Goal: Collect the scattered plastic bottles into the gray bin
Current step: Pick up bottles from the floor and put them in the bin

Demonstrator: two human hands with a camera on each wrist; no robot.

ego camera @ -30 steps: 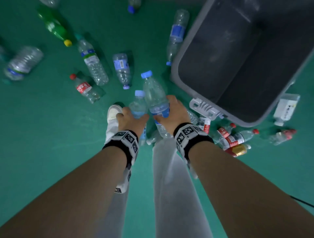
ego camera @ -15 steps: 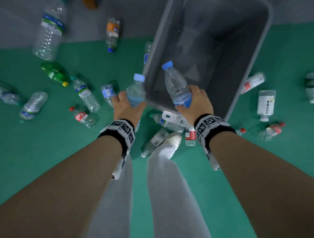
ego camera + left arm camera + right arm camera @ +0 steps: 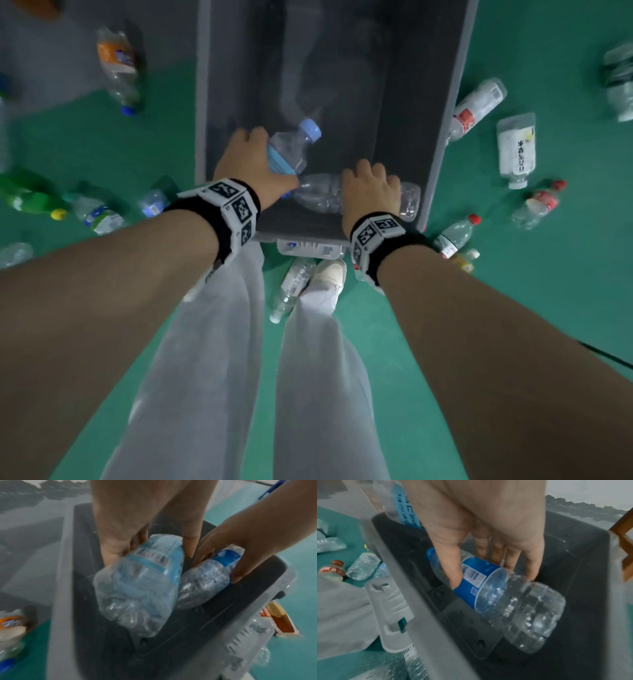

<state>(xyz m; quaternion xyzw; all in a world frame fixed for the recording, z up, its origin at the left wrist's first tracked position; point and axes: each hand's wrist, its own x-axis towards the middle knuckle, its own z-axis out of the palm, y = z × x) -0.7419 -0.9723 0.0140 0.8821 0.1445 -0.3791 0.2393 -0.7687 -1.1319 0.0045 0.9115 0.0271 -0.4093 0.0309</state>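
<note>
We see both hands over the open gray bin (image 3: 445, 113). Our left hand (image 3: 251, 164) grasps a light-blue-labelled bottle (image 3: 291, 147), cap pointing away; our right hand (image 3: 371, 190) grasps a dark-blue-labelled bottle (image 3: 496, 592) lying crosswise. The bin floor lies directly below both.

Gray bin (image 3: 202, 102) open above — bottles (image 3: 113, 68) litter the floor around it.

A green floor (image 3: 513, 325) meets a gray strip (image 3: 51, 68) at the far side. Light gray trousers (image 3: 205, 377) end in a white shoe (image 3: 330, 274).
</note>
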